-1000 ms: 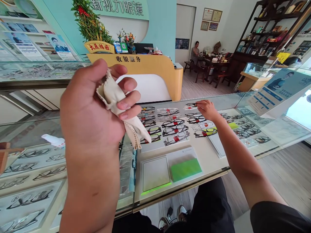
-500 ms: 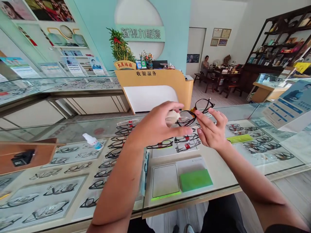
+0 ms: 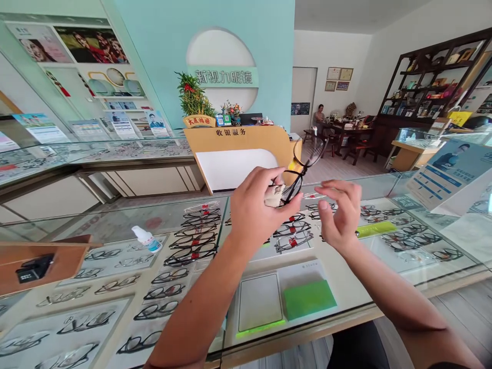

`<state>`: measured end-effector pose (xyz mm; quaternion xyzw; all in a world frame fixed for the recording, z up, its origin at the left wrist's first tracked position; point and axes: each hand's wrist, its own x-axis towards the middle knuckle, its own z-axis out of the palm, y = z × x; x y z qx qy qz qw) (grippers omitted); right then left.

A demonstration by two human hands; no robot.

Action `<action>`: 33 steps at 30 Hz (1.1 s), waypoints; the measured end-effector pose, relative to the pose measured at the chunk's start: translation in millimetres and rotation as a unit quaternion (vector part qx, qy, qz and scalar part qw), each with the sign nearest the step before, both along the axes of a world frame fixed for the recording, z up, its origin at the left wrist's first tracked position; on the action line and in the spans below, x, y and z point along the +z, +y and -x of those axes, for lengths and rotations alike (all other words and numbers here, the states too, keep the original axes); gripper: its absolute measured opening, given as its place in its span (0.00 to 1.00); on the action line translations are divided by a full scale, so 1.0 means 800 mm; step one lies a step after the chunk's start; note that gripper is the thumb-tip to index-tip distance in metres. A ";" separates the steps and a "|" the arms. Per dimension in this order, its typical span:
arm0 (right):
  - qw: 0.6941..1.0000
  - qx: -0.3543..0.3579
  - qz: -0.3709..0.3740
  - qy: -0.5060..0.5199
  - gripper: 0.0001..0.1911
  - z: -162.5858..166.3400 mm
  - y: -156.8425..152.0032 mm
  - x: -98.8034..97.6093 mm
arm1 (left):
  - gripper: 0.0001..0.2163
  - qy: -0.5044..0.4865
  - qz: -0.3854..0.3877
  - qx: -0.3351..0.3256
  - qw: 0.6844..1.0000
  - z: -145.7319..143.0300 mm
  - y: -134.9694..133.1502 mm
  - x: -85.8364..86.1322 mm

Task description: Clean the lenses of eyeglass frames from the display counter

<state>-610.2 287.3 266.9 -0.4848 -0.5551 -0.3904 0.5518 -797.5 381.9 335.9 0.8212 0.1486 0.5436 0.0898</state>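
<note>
A pair of black-framed eyeglasses (image 3: 295,185) is tilted up in my left hand (image 3: 258,207), which grips one side of it together with a crumpled pale cloth (image 3: 273,196). The other lens rises above, blurred by motion. To the right, my right hand (image 3: 342,212) is off the eyeglasses, its fingers apart and slightly curled with nothing between them. Both hands are above the glass display counter (image 3: 200,353).
Rows of eyeglasses (image 3: 192,238) lie inside the counter beside a green box (image 3: 309,299). A white dropper bottle (image 3: 146,239) and a brown wooden stand (image 3: 46,256) are at the left. A blue-and-white sign (image 3: 449,174) stands at the right. Far back, a person (image 3: 320,117) sits at a table.
My right hand has let go of the eyeglasses and moved slightly away. The eyeglasses have swung more upright in my left hand. The view has tilted upward.
</note>
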 end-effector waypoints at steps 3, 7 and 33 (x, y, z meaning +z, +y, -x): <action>0.979 0.141 0.058 0.135 0.13 0.027 0.001 0.044 | 0.20 -0.078 -0.029 0.047 0.995 -0.003 -0.003 -0.010; 0.919 0.295 0.109 0.236 0.08 0.054 0.010 0.088 | 0.22 -0.171 -0.106 0.038 0.979 -0.010 0.001 -0.020; 0.802 0.453 0.257 0.291 0.10 0.024 0.029 0.107 | 0.14 -0.012 0.224 -0.181 0.958 0.020 0.041 0.009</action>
